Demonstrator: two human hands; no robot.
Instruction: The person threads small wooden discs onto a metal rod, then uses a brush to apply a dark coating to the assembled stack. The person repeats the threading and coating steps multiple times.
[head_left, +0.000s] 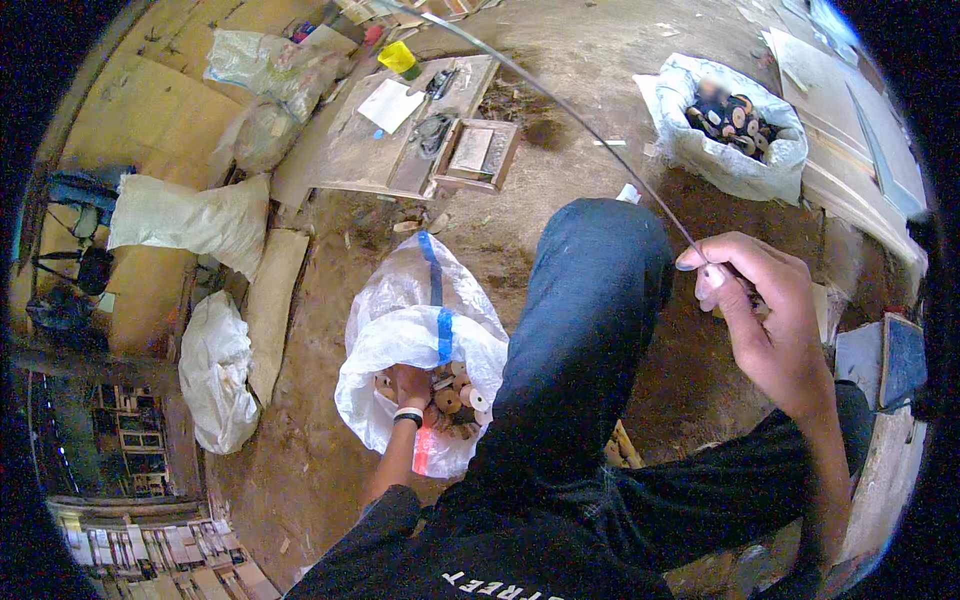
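While our right hand (765,315) is raised beside our knee, the thin wire (560,105) it holds runs in a long, gently bowed line from the fingertips up and to the left, toward the far end of the floor. We pinch its near end between thumb and fingers, the grip pressed together on it. It looks grey, slender and bare. Our left hand (410,385) is down inside the open white sack (400,330) on the dirt floor (320,470), resting among small wooden spools (452,398); we cannot tell whether its fingers are closed on one. A second white sack (725,150) of darker spools sits well apart, far right.
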